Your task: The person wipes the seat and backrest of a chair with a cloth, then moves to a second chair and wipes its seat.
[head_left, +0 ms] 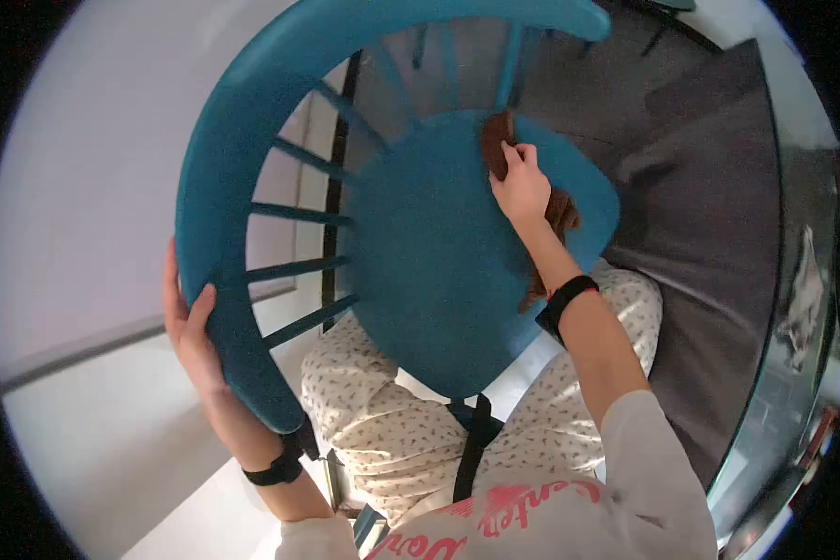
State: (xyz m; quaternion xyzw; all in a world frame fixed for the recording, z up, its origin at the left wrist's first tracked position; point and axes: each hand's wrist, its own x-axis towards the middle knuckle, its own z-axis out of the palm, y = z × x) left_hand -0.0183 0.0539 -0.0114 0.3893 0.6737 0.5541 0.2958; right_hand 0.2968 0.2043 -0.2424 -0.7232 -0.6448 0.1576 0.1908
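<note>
A blue chair with a curved top rail [217, 140] and thin spindles stands in front of me, its round seat [429, 252] facing up. On the rail's left end, my left hand [192, 322] is wrapped round the outer edge with the thumb on top. My right hand [521, 185] grips a brown cloth [497, 140] against the right part of the seat. More of the cloth shows beyond the hand and under the forearm, reaching toward the seat's near right edge.
A dark grey padded surface [709, 215] lies to the right, beside a glass-like edge. On the left is a pale wall or panel [93, 187]. My legs in patterned trousers [364, 401] are close below the seat.
</note>
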